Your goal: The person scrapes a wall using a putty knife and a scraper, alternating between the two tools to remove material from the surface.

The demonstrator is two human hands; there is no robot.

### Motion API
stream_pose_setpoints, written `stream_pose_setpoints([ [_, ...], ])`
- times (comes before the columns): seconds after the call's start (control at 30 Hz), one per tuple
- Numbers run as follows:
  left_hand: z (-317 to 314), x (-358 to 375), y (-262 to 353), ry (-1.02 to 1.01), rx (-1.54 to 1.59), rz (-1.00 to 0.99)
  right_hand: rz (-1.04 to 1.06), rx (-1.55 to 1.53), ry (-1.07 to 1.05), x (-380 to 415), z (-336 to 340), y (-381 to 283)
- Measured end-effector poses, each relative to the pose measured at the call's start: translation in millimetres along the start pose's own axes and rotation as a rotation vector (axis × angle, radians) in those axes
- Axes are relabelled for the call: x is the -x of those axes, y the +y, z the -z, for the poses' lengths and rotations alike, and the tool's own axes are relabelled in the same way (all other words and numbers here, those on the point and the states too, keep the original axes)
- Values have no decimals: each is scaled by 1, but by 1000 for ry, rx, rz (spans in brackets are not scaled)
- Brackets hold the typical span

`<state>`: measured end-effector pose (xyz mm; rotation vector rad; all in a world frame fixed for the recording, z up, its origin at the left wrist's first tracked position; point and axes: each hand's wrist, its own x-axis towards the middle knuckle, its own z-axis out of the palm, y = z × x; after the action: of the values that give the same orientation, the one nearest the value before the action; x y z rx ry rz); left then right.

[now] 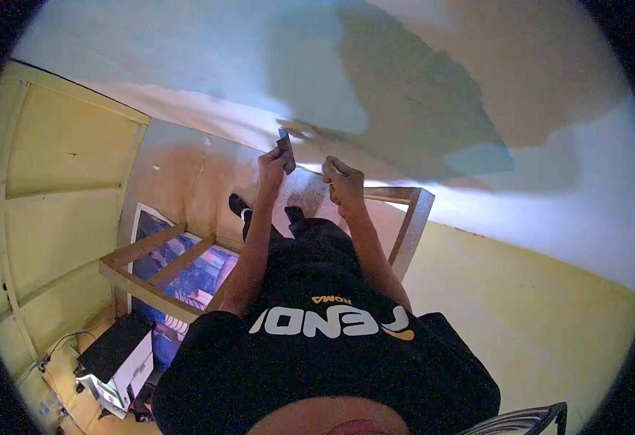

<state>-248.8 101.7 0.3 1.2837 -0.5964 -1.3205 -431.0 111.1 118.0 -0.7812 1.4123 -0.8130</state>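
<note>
My left hand (272, 172) is closed around a flat, dark-bladed scraper (285, 151), its blade raised close to the pale wall surface (274, 65). Just right of it, my right hand (344, 181) is curled into a fist, its fingers wrapped round something I cannot make out. Both hands are held out in front of my body, apart from each other. Large dark shadows fall across the surface beyond them.
A wooden frame (159, 293) with crossbars stands to the left, and a wooden post (412, 225) rises at the right. Yellow panelled wall (64, 138) lies on the left. Below it are a black-and-white box-like object (125, 362) and cables (53, 377).
</note>
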Motion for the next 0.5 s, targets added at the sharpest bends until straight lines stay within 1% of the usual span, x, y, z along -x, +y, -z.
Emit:
stream_pose_setpoints([
  [0.1,1,0,5,-8,15,-19,66,66,3,2,15,3],
  [0.2,-1,0,-1,27,10,-25,-19,-11,-23,4,18,-1],
  [0.3,3,-3,-7,20,13,-7,-100,-109,-17,6,1,-5],
  [0.4,7,-6,-12,8,47,-5,-150,-116,-3,14,17,-14],
  [0.5,3,3,-4,13,52,-16,-149,-149,34,11,9,-8],
])
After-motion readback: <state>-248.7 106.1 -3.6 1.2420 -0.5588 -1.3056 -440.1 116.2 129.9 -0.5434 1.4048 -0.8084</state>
